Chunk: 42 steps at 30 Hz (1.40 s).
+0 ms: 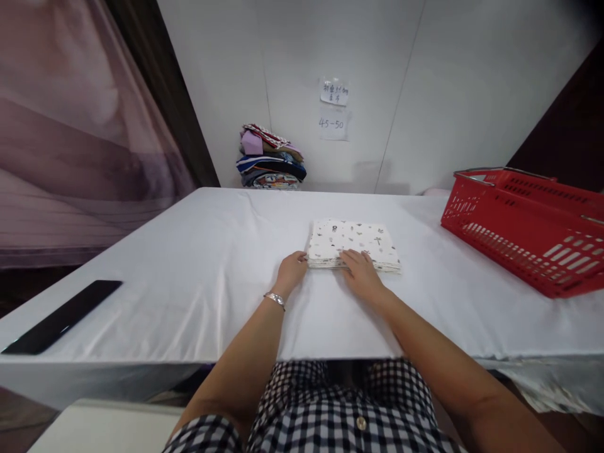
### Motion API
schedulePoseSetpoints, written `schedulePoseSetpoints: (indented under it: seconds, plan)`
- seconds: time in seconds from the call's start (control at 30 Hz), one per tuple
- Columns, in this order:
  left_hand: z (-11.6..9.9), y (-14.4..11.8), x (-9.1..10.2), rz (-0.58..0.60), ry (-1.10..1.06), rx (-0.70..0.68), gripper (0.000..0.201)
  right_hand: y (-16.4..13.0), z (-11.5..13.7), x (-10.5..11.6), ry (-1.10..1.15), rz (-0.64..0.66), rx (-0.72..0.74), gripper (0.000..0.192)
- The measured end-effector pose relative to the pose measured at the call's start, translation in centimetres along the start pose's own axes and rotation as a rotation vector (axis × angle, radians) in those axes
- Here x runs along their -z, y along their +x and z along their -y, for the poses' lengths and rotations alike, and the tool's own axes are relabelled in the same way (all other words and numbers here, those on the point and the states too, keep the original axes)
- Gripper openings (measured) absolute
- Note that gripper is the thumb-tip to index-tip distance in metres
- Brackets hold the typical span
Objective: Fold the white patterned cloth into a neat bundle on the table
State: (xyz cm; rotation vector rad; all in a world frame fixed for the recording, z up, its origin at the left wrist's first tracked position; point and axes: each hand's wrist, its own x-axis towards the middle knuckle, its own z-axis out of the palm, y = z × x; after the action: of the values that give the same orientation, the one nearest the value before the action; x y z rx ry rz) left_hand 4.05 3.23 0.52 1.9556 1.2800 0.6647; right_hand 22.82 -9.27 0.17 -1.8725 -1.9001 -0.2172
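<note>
A folded white cloth [349, 239] with small dark printed motifs lies in several layers on the white-covered table. At its front left corner is my left hand [291, 272], with the fingertips closed on the cloth's edge and a silver band around the wrist. My right hand [362, 275] rests on the front edge of the cloth, its fingers stretched flat over the top layer. The underside of that hand is hidden.
A red plastic basket [519, 226] stands on the right of the table [189, 251]. A black phone-like slab [63, 318] lies near the left front edge. Folded fabrics [271, 160] are piled against the back wall, beside paper notes [334, 110].
</note>
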Motion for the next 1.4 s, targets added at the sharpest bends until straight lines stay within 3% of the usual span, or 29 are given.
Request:
schedulePoseSetpoints:
  seconds: [0.27,0.47,0.8,1.03,1.4]
  plan:
    - [-0.6,-0.5,0.1,0.053,0.145,-0.076,0.029,4.3,2.6,-2.3,0.013,0.126,0.19,0.038]
    - [-0.1,0.0,-0.1,0.062,0.074,-0.032,0.036,5.0,2.9,-3.4,-0.057,0.151,0.166,0.034]
    - [0.5,0.7,0.0,0.084,0.012,0.004,0.038,5.5,3.3,-2.9,-0.09,0.149,0.146,0.028]
    - [0.3,0.8,0.1,0.061,0.046,0.014,0.036,5.6,3.4,-3.6,-0.025,0.009,0.08,0.024]
    - [0.2,0.6,0.3,0.092,0.006,0.009,0.033,5.3,4.0,-4.1,-0.043,0.034,0.068,0.023]
